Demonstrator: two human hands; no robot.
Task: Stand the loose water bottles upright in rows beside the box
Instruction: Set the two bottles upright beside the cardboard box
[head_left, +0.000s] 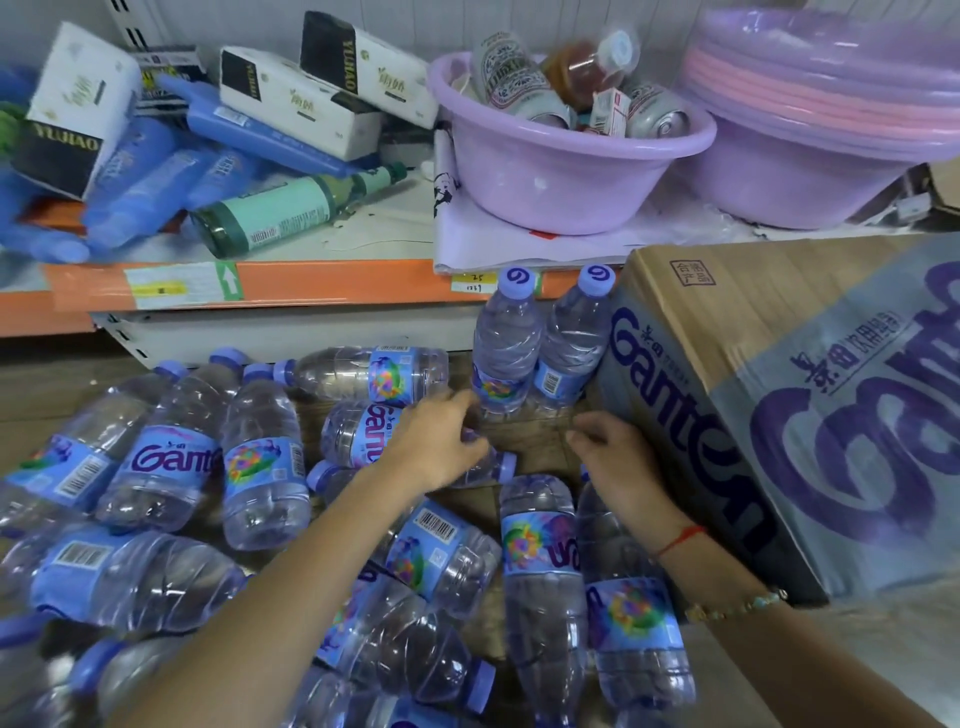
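Two clear plastic water bottles with purple caps (540, 343) stand upright on the wooden floor (524, 431), touching the brown-and-purple cardboard box (779, 395). A small bare patch lies before them, hemmed by many loose fallen bottles (260, 467). The left hand (441, 441) curls its fingers round a lying bottle (493, 467); the right hand (608, 447) hovers, fingers loosely bent, empty. The orange-edged shelf (322, 283) overhangs behind.

Two clear water bottles (537, 343) with purple caps and blue labels, upright side by side just beside the cardboard box (789, 395). Many matching loose bottles (260, 457) on their sides, scattered on the floor, some overlapping.
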